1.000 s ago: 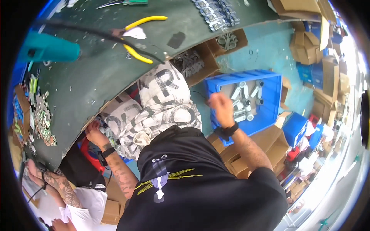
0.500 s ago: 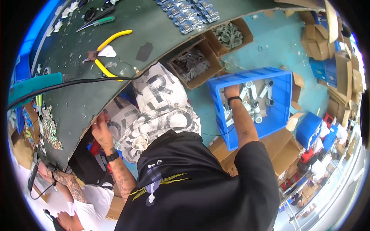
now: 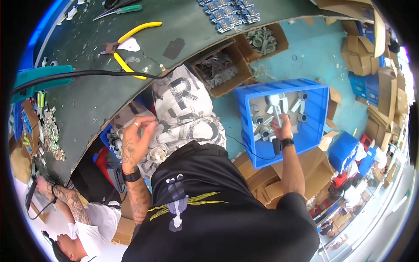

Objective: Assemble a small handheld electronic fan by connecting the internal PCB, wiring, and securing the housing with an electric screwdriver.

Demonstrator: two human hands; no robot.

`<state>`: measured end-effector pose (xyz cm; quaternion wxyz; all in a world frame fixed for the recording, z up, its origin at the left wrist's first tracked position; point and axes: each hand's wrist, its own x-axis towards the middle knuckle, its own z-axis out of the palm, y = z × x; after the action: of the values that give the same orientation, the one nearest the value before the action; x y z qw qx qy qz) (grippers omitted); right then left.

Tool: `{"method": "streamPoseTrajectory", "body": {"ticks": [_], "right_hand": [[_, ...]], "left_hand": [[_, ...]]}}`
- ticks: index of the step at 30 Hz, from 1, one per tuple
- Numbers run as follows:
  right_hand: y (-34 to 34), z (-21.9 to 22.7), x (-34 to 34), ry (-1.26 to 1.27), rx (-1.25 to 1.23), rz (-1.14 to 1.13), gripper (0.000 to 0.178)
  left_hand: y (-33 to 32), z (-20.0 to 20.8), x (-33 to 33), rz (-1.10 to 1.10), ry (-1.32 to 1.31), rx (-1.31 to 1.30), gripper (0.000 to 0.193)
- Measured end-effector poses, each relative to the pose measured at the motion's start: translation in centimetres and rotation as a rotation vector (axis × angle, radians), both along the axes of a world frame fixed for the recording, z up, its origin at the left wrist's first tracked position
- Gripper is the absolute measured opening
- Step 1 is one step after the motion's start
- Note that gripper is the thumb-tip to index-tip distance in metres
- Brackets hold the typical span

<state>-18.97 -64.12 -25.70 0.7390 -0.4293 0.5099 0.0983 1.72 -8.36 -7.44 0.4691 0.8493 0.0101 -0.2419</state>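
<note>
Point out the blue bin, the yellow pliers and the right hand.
blue bin (image 3: 321, 102), head view, on its right wall.
yellow pliers (image 3: 139, 29), head view, on the upper handle.
right hand (image 3: 281, 128), head view, on the back of the hand.

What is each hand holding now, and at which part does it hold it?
The right hand holds a grey plastic part by its lower end, above the blue crate. The left hand rests on the person's patterned trousers, holding nothing.

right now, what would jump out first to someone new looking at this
The blue bin on the floor at right, where the right hand grips a grey part among others like it. Next, the yellow pliers on the dark green bench at upper left. The left hand rests on the person's printed trousers by the bench edge.
</note>
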Motion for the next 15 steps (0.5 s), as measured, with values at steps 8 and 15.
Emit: {"method": "streamPoseTrajectory", "body": {"ticks": [8,15], "right_hand": [[16.9,17.6,9.3,-0.474,0.786,0.17,0.073],[35.0,19.0,20.4,-0.543,1.227,0.48,0.069]], "left_hand": [[-4.8,3.5,-0.1,-0.294,-0.142,-0.356,0.025],[-3.7,8.2,-0.7,0.447,0.213,-0.931,0.042]]}}
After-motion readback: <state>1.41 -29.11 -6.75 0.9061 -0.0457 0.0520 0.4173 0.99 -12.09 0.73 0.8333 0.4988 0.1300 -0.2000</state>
